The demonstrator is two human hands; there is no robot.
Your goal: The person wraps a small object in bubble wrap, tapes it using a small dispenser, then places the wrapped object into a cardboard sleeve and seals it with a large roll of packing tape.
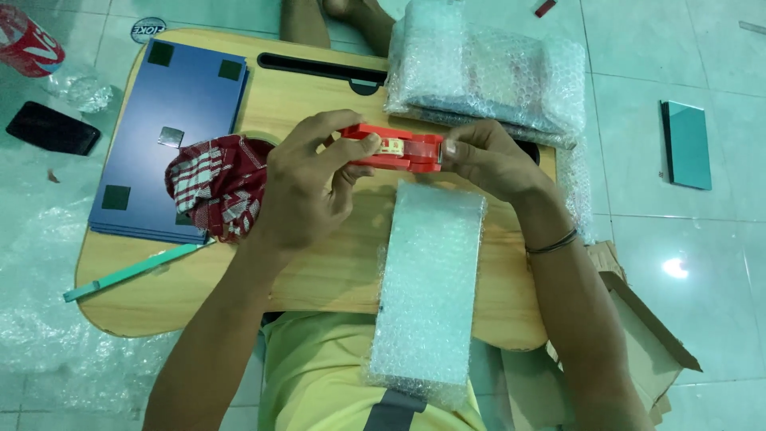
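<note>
Both hands hold a red tape dispenser (399, 149) above a wooden lap table (319, 271). My left hand (307, 179) grips its left end, thumb on top. My right hand (491, 160) pinches its right end. Just below them lies a flat rectangular item wrapped in bubble wrap (427, 287), reaching from the table over my lap. A stack of more bubble-wrapped packs (487, 76) rests at the table's far right corner.
A red-and-white checked cloth (215, 183) and a stack of dark blue panels (179, 120) sit on the table's left; a teal pen (132, 271) lies near its front edge. On the floor: a black phone (52, 128), a teal panel (686, 144), a cardboard box (638, 335).
</note>
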